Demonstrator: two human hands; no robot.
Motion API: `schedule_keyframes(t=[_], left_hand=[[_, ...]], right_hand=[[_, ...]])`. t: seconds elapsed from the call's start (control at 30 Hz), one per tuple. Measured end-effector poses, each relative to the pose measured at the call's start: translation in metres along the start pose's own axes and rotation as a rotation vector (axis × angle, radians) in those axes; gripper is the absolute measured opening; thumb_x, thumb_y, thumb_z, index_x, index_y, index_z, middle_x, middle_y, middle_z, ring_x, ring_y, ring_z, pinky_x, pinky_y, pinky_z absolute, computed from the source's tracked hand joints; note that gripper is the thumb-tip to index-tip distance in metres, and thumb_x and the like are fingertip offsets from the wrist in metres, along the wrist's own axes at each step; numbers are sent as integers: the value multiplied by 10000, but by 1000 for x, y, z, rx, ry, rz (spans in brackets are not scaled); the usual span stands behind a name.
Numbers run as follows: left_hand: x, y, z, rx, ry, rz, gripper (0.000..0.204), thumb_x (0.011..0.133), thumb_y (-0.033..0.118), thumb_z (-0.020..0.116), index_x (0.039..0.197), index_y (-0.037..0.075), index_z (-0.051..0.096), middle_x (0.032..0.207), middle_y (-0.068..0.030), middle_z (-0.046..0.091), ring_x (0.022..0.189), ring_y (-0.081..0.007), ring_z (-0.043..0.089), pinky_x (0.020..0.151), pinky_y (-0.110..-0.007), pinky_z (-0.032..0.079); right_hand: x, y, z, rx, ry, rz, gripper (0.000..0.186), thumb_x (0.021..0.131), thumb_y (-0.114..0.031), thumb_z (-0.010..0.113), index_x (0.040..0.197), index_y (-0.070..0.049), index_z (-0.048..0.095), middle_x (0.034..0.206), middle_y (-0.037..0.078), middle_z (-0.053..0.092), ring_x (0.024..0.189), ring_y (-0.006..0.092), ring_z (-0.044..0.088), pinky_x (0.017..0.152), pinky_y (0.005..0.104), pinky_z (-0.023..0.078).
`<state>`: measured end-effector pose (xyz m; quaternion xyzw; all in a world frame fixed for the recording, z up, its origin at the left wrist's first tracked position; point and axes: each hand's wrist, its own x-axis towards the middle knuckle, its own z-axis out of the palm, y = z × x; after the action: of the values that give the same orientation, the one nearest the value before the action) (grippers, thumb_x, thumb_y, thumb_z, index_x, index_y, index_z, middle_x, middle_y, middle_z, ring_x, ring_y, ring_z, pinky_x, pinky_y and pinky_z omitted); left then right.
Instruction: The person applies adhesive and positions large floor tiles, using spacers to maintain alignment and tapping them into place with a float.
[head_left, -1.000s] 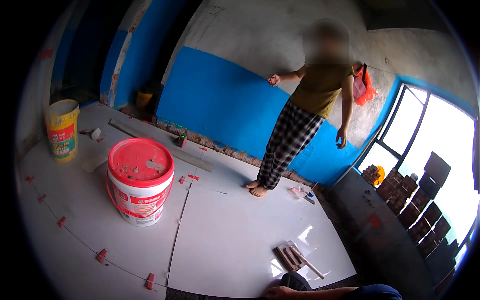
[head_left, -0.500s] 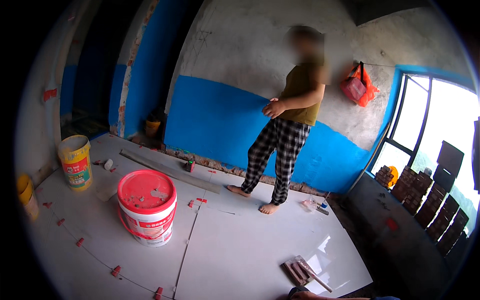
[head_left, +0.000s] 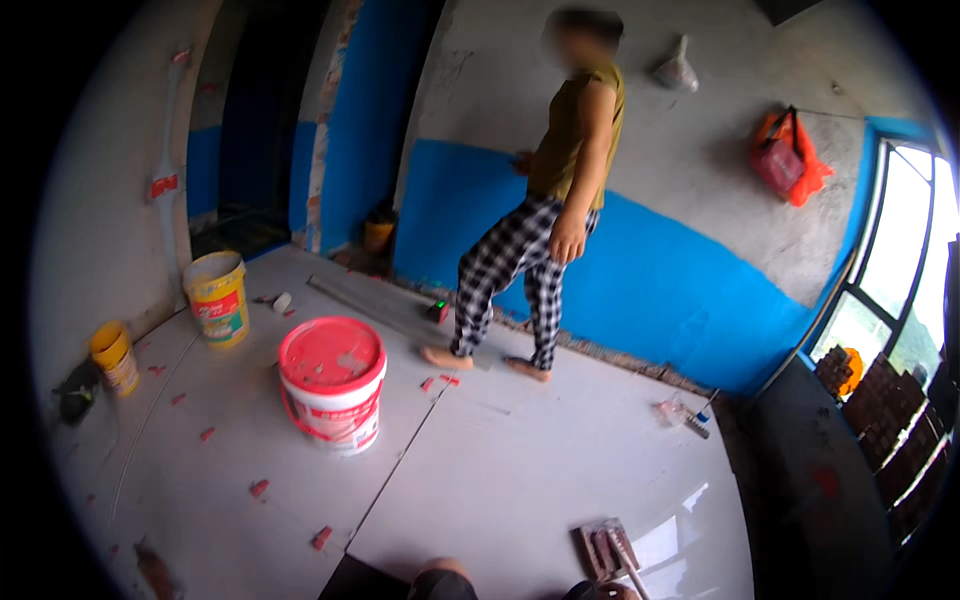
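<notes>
Head view shows a flat tool with a pale handle (head_left: 606,552) lying on the shiny tile floor (head_left: 530,470), near the lower edge. What seems to be a sliver of the right hand (head_left: 617,592) sits just beside that handle, too cut off for me to tell whether its grip is clenched or loose. A brownish blur (head_left: 155,572) at lower left might be the left hand; I cannot tell its state either. A knee (head_left: 445,568) shows between them, so a careless shift of the leg could knock the tool and scratch the tile. A barefoot co-worker (head_left: 575,150) stands by a long bar (head_left: 372,312) and a small box with a green light (head_left: 438,311); a misplaced foot could trip on one or jolt the other. Loose red wedges (head_left: 321,538) could hurt a bare sole. Grit lies on the red-lidded bucket (head_left: 333,355), and yellow buckets (head_left: 218,310) stand farther left. Behind, the wall (head_left: 690,300) is blue below and bare grey above, with a red bag (head_left: 790,165) hung near a bright window (head_left: 862,318).
</notes>
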<state>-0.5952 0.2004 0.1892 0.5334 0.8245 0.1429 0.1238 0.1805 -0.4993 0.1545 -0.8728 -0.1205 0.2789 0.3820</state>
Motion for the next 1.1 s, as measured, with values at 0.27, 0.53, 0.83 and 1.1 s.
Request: schedule_keyframes(t=[0.27,0.53,0.83,1.1], left_hand=[[-78,330,-29,-1028,-641,464,490,775,59,696,1252,8,600,1104,-100,671,988,-213,646,850,-350,518],[-197,535,10,-1154,-946,370,393,878,83,631,1265,29,585,1140,-100,689,1021,-262,685,888,-412,555],[-358,638,97,-865,-1377,354,281,889,104,637,1156,16,640,1057,-111,713,925,-279,711,822,-439,584],[-491,691,250,-788,-1456,595,372,924,145,652,1246,-23,573,1148,-121,664,1034,-262,670,913,-413,538]], right_hand=[[-82,74,-29,-204,229,108,427,1013,-359,559,1289,-36,605,996,111,731,897,218,671,787,354,530],[-152,77,-5,222,432,306,319,886,-198,633,1029,86,664,866,159,702,763,210,684,708,346,526],[-144,77,-7,89,520,214,305,891,-211,649,1068,36,676,938,151,702,826,205,686,766,340,537],[-99,19,-42,510,565,260,300,940,-172,638,1181,7,627,1082,150,654,906,232,687,837,353,536]])
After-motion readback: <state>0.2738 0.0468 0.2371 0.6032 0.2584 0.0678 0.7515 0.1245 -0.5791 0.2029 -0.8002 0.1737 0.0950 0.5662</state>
